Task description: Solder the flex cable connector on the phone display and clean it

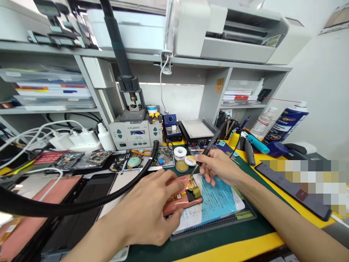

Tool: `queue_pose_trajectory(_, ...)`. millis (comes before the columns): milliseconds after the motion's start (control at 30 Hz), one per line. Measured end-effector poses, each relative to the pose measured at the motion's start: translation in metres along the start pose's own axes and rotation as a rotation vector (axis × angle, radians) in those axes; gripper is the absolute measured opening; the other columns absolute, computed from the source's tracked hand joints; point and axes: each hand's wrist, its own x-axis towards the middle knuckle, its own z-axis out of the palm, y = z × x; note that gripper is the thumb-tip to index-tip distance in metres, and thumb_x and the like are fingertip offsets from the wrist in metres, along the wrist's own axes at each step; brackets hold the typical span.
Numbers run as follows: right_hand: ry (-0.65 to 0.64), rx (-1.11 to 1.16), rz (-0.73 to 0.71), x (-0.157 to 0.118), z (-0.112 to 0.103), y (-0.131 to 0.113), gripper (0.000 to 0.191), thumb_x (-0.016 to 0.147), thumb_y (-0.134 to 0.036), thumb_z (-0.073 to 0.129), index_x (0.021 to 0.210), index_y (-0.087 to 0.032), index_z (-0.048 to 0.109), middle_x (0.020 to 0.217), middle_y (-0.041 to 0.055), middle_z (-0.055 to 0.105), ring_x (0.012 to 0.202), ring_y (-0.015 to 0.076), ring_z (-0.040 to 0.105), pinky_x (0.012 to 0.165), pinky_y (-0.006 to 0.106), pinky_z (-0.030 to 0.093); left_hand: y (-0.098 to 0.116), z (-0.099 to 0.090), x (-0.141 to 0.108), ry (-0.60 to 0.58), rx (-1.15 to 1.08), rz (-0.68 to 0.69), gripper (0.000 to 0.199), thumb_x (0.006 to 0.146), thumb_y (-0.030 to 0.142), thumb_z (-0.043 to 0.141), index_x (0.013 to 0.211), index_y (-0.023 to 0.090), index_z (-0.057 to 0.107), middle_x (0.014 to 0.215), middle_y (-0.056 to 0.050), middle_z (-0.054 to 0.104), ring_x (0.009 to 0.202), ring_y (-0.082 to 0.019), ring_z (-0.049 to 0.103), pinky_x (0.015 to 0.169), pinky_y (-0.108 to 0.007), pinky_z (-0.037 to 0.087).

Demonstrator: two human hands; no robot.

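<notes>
My left hand (pixel 152 207) grips a copper-pink phone screen panel (pixel 183 206), its thumb along the near edge and its fingers lying over the back. A gold flex cable with a dark, folded patch (pixel 194 193) shows at the panel's right end. My right hand (pixel 219 163) holds a slim black soldering iron (pixel 211 145) like a pen. Its tip points down at the panel's upper right corner; whether it touches the cable I cannot tell. Under the panel lies a blue and white pad (pixel 218 200). Close by stand a solder spool (pixel 180 153) and a round tin (pixel 181 166).
A black hose (pixel 109 208) arcs across the left, above several phone panels. Behind are a hot air station (pixel 132 133), a hot plate (pixel 197 131) and circuit boards (pixel 163 156). A spray can (pixel 286 123) and a dark phone (pixel 293 189) are on the right.
</notes>
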Motion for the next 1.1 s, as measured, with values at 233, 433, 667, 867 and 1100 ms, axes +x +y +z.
queue_pose_trajectory(233,-0.011,0.102,-0.039,-0.003,-0.003,-0.001,0.039,0.084,-0.037,0.061,0.054,-0.013,0.059,0.039,0.0049,0.058,0.027,0.0104,0.049,0.026,0.016,0.038,0.003,0.002,0.000,0.011,0.030,-0.004,0.034,0.082,0.033,0.056,0.115,0.027,0.063,0.103,-0.007,0.060,0.092,-0.025,0.059,0.082,-0.038,0.050)
queue_pose_trajectory(433,-0.036,0.188,-0.089,0.002,-0.009,0.005,0.021,0.081,-0.032,0.061,0.070,-0.014,0.061,0.053,0.0032,0.065,0.034,0.0124,0.054,0.027,0.020,0.043,0.006,0.000,0.000,0.003,0.065,0.002,0.040,0.082,0.033,0.057,0.121,0.028,0.060,0.107,-0.007,0.059,0.094,-0.025,0.060,0.084,-0.038,0.051)
queue_pose_trajectory(667,-0.096,0.174,-0.032,0.000,-0.010,0.003,0.038,0.083,-0.038,0.062,0.057,-0.011,0.060,0.042,0.0058,0.060,0.030,0.0119,0.053,0.027,0.018,0.041,0.005,0.000,0.002,-0.031,0.049,0.002,0.044,0.085,0.033,0.053,0.129,0.029,0.056,0.113,-0.008,0.058,0.099,-0.026,0.060,0.087,-0.039,0.051)
queue_pose_trajectory(867,-0.191,0.167,-0.074,0.001,-0.011,0.009,0.029,0.080,-0.040,0.068,0.082,-0.012,0.062,0.063,0.0048,0.069,0.037,0.0133,0.059,0.030,0.021,0.046,0.004,-0.001,0.004,-0.110,0.019,-0.027,0.047,0.086,0.032,0.052,0.132,0.032,0.052,0.119,-0.009,0.055,0.104,-0.028,0.058,0.089,-0.044,0.050)
queue_pose_trajectory(1100,-0.144,0.062,-0.181,-0.002,-0.007,0.010,0.019,0.078,-0.032,0.068,0.078,-0.016,0.059,0.051,-0.0023,0.061,0.034,0.0107,0.054,0.029,0.018,0.042,0.003,-0.002,0.005,-0.130,0.014,-0.043,0.048,0.087,0.032,0.051,0.135,0.034,0.050,0.120,-0.009,0.055,0.103,-0.027,0.058,0.087,-0.045,0.051)
